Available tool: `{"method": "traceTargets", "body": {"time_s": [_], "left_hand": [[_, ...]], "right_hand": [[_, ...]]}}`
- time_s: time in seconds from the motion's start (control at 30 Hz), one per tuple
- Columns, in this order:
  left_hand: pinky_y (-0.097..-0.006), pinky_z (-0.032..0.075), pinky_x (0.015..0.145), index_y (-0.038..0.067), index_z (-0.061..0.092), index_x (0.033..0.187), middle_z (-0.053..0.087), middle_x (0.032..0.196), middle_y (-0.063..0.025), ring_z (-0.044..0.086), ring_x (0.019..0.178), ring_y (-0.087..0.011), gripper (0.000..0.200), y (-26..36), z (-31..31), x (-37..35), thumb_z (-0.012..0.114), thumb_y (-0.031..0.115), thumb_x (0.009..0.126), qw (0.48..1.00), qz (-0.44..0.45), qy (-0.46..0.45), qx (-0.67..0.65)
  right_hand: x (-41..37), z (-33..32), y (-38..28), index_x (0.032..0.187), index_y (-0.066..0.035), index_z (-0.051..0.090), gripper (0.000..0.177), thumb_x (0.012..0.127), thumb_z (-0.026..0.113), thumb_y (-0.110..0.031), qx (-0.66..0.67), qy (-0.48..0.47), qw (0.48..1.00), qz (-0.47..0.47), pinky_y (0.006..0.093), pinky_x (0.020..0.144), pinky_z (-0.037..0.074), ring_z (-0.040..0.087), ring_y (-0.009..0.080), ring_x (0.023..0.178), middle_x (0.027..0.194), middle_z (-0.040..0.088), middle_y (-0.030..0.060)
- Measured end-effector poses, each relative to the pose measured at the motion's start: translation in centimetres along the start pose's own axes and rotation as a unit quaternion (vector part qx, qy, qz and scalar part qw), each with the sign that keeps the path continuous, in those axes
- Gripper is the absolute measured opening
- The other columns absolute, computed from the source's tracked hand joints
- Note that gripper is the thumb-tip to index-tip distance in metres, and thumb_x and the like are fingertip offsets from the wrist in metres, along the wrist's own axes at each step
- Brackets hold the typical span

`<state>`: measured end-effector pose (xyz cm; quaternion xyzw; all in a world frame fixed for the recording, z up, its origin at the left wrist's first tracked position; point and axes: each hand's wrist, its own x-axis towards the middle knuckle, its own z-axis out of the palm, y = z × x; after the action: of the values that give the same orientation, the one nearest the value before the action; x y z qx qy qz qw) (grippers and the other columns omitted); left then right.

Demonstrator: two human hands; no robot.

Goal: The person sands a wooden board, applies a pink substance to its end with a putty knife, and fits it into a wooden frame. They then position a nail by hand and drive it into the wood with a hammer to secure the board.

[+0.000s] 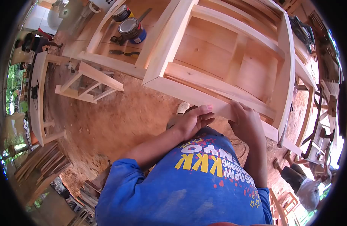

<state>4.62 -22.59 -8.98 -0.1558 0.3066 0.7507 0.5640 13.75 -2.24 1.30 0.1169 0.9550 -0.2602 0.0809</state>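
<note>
A large unpainted wooden cabinet frame (218, 56) lies across the workspace in front of me. My right hand (246, 121) rests on its near bottom rail (203, 98), fingers curled over the edge. My left hand (193, 121) is just left of it, below the same rail. Its fingers are curled and the thumb points at the wood. A whitish dotted object (183, 108) and something brown show from under the left hand; I cannot tell whether the hand holds them. My blue printed shirt (196, 180) fills the bottom of the view.
Two tin cans (130, 28) and pliers (124, 53) lie on a panel at the back. A small wooden stool frame (86, 84) and a long bench (37, 98) stand left on the dirt floor. Stacked timber (41, 165) is lower left. Another person (305, 188) is lower right.
</note>
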Motion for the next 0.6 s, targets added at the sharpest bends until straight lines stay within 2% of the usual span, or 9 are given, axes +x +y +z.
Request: {"method": "traceTargets", "body": {"time_s": [0.1,0.27,0.33,0.4,0.43,0.47,0.5,0.57,0.6], "left_hand": [[-0.0386,0.054,0.108,0.004,0.06,0.133,0.07,0.125,-0.0089,0.068,0.115,-0.0203,0.043,0.1,-0.3,0.3,0.072,0.027,0.099,1.0,-0.012,0.001,0.021],[-0.0371,0.053,0.107,0.005,0.053,0.146,0.064,0.138,-0.0094,0.066,0.119,-0.022,0.059,1.9,-2.3,-1.0,0.077,0.025,0.096,0.996,-0.027,0.012,0.089],[-0.039,0.049,0.109,0.005,0.045,0.154,0.057,0.147,-0.0094,0.061,0.125,-0.0241,0.075,3.3,-4.7,-1.9,0.082,0.017,0.091,0.98,0.081,0.058,0.172],[-0.0411,0.047,0.111,0.004,0.045,0.154,0.059,0.145,-0.0099,0.058,0.13,-0.0245,0.08,4.5,-8.1,-2.6,0.086,0.006,0.085,0.83,0.303,0.221,0.412],[-0.0419,0.047,0.111,0.003,0.047,0.153,0.06,0.143,-0.0102,0.057,0.132,-0.0244,0.082,5.2,-9.2,-3.3,0.087,0.001,0.082,0.732,0.373,0.311,0.478],[-0.0424,0.046,0.112,0.003,0.051,0.151,0.062,0.14,-0.0105,0.056,0.134,-0.0237,0.081,6.4,-9.2,-4.0,0.088,-0.002,0.079,0.682,0.412,0.385,0.465],[-0.0419,0.049,0.108,0.002,0.056,0.146,0.064,0.136,-0.0102,0.059,0.129,-0.0233,0.076,8.1,-9.0,-4.5,0.088,-0.004,0.077,0.638,0.433,0.375,0.514],[-0.0409,0.055,0.099,0.002,0.064,0.136,0.068,0.127,-0.0094,0.064,0.12,-0.0226,0.067,11.2,-8.8,-5.4,0.088,-0.009,0.074,0.542,0.468,0.35,0.605],[-0.0417,0.056,0.096,0.002,0.068,0.127,0.071,0.121,-0.0122,0.066,0.114,-0.0275,0.058,12.2,-9.7,-5.0,0.09,0.001,0.074,0.563,0.463,0.32,0.605]], "right_hand": [[0.0,0.0,-0.1,0.128,-0.007,0.061,0.05,0.079,0.073,-0.003,-0.017,-0.005,1.0,0.003,0.054,0.09,0.053,0.067,0.0442,0.104,0.111,0.072,0.0194],[0.1,-0.5,0.0,0.132,-0.007,0.061,0.056,0.08,0.08,-0.012,-0.008,-0.001,0.999,-0.033,0.0502,0.097,0.051,0.066,0.0426,0.11,0.116,0.071,0.0189],[-0.1,-1.1,0.7,0.133,-0.006,0.061,0.057,0.081,0.083,-0.017,0.007,0.024,0.998,-0.055,0.0481,0.1,0.05,0.065,0.0403,0.115,0.12,0.07,0.0179],[-0.4,-2.6,1.8,0.134,-0.005,0.062,0.059,0.082,0.085,-0.022,0.035,0.064,0.995,-0.071,0.0468,0.105,0.049,0.064,0.0379,0.121,0.125,0.07,0.0167],[-0.7,-3.3,2.6,0.133,-0.004,0.063,0.057,0.084,0.084,-0.022,0.037,0.089,0.995,0.002,0.0473,0.107,0.048,0.062,0.0377,0.125,0.128,0.069,0.0168],[-0.9,-4.1,3.5,0.133,-0.003,0.063,0.055,0.085,0.083,-0.023,0.04,0.115,0.99,0.077,0.0477,0.109,0.046,0.061,0.0375,0.128,0.13,0.068,0.0169],[-1.2,-4.9,4.6,0.132,-0.002,0.064,0.053,0.087,0.082,-0.024,0.044,0.142,0.977,0.152,0.0482,0.111,0.045,0.059,0.0373,0.131,0.133,0.068,0.017],[-3.1,-6.2,9.4,0.136,-0.002,0.062,0.052,0.093,0.078,-0.027,-0.083,0.199,0.958,0.189,0.0499,0.112,0.044,0.057,0.0413,0.133,0.138,0.065,0.0198],[-4.3,-6.8,11.1,0.139,-0.002,0.061,0.052,0.096,0.075,-0.029,-0.102,0.22,0.942,0.231,0.0494,0.113,0.044,0.057,0.0424,0.134,0.139,0.063,0.0216]]}}
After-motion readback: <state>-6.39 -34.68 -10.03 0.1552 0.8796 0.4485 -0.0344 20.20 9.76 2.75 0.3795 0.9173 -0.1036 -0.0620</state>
